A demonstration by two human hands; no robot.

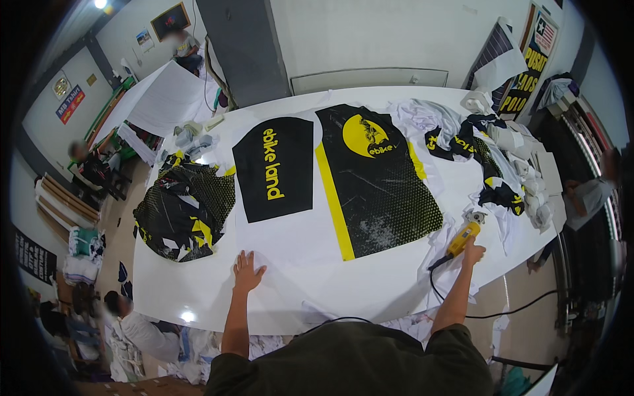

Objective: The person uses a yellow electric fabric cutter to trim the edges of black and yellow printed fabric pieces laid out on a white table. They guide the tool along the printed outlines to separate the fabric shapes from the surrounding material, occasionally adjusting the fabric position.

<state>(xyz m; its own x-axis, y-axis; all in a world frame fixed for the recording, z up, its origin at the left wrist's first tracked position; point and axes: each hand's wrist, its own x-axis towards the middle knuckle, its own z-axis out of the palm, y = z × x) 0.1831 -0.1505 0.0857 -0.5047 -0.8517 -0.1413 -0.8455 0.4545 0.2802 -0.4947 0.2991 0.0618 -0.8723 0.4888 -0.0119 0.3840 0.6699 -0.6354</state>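
Observation:
My left hand (247, 270) lies flat with fingers spread on white fabric, just below a black printed sleeve piece (277, 171) with yellow lettering. At the right, my right hand (473, 252) is wrapped round a yellow electric rotary cutter (464, 239). Its round metal head (474, 217) points away from me, and a black cord trails from its back end. Between my hands and farther off lies a large black shirt panel (380, 191) with a yellow side stripe, a round yellow print and a dotted corner.
A heap of black and yellow cut pieces (185, 211) sits at the left of the white table (284, 303). Crumpled fabric scraps (456, 125) and stacked white bundles (528, 171) line the right end. Several people are around the room, one (591, 198) beyond the table's right edge.

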